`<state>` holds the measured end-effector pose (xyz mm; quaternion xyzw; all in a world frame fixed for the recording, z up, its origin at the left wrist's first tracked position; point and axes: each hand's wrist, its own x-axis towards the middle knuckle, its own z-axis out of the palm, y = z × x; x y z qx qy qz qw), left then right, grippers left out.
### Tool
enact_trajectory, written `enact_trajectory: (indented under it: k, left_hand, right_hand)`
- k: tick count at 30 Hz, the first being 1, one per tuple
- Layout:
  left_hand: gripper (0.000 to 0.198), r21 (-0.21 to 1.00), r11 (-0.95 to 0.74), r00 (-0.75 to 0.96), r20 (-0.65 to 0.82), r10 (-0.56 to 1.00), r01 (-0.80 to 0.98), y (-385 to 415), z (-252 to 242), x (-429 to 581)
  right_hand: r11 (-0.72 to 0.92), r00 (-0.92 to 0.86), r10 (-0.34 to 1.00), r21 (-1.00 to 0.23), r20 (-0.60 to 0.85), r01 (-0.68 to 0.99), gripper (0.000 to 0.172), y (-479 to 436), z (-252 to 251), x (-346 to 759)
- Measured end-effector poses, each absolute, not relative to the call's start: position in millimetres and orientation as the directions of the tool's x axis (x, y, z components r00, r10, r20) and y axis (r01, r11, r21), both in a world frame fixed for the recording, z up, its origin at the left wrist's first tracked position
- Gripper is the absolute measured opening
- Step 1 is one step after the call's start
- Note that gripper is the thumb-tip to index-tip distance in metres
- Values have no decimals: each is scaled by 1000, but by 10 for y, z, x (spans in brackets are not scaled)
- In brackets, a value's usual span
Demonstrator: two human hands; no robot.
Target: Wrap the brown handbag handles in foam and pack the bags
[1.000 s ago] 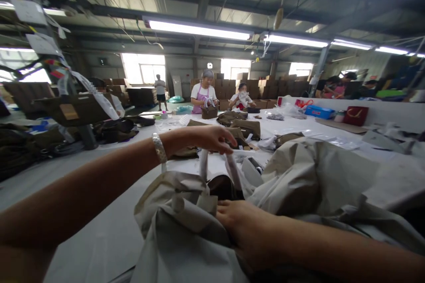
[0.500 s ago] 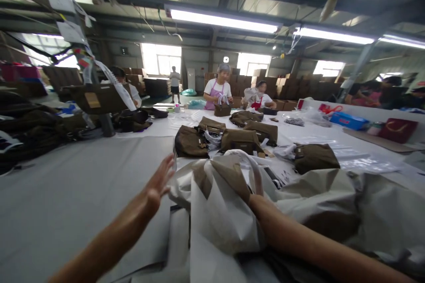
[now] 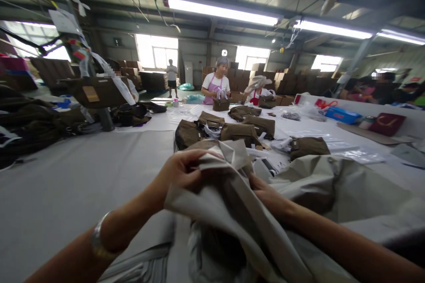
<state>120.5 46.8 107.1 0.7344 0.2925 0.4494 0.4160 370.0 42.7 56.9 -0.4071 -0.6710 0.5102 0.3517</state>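
Crumpled bag fabric (image 3: 229,190), pale grey on one face and brown on the other, is bunched up in front of me. My left hand (image 3: 182,170) pinches its upper left edge between thumb and fingers; a bracelet circles that wrist. On the opposite side my right hand (image 3: 265,190) grips the fabric, its fingertips partly hidden in the folds. Below the held cloth a dark opening shows between loose folds. More grey fabric (image 3: 365,185) lies heaped to the right, beyond my right forearm.
Several brown bags (image 3: 237,132) stand ahead on the white table (image 3: 83,185). Dark bags are piled at left beside a post (image 3: 106,119). A blue box (image 3: 341,115) and clear plastic sheets (image 3: 352,148) are at right. Co-workers (image 3: 217,84) handle bags across the table.
My left hand, open and off the fabric before, has moved right and closed on its edge. The fabric is pulled up and bunched between both hands; its pale strap is no longer visible.
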Motion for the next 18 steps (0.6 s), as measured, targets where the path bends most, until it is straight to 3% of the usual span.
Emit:
enact_trajectory:
  k: [3, 5, 8, 10, 12, 14, 15, 18]
  left_hand:
    - [30, 837, -529, 315, 468, 825, 143, 785, 888, 1380]
    - [33, 795, -571, 339, 490, 803, 204, 855, 748, 1554]
    - [46, 794, -584, 463, 459, 759, 169, 761, 706, 1657]
    - [57, 810, -577, 480, 467, 742, 104, 617, 749, 1534]
    - [53, 774, -629, 289, 586, 757, 79, 455, 739, 1295]
    - [25, 653, -743, 50, 745, 665, 143, 324, 610, 1036]
    - [16, 570, -797, 50, 807, 589, 199, 283, 504, 933]
    - [15, 345, -863, 412, 772, 484, 368, 273, 129, 809]
  right_hand:
    - [-9, -496, 868, -1000, -9, 3, 66, 355, 743, 3770]
    - [101, -514, 857, -991, 42, 87, 75, 343, 753, 3785]
    - [328, -520, 847, -879, 111, 346, 90, 371, 639, 3779]
    - [405, -516, 838, -838, 180, 366, 98, 390, 551, 3781]
    - [450, -464, 844, -826, 270, 338, 97, 389, 497, 3795]
    - [481, -392, 855, -802, 339, 354, 97, 363, 478, 3813]
    - [487, -368, 859, -789, 356, 374, 97, 344, 476, 3818]
    - [510, -364, 853, -749, 374, 424, 95, 280, 480, 3808]
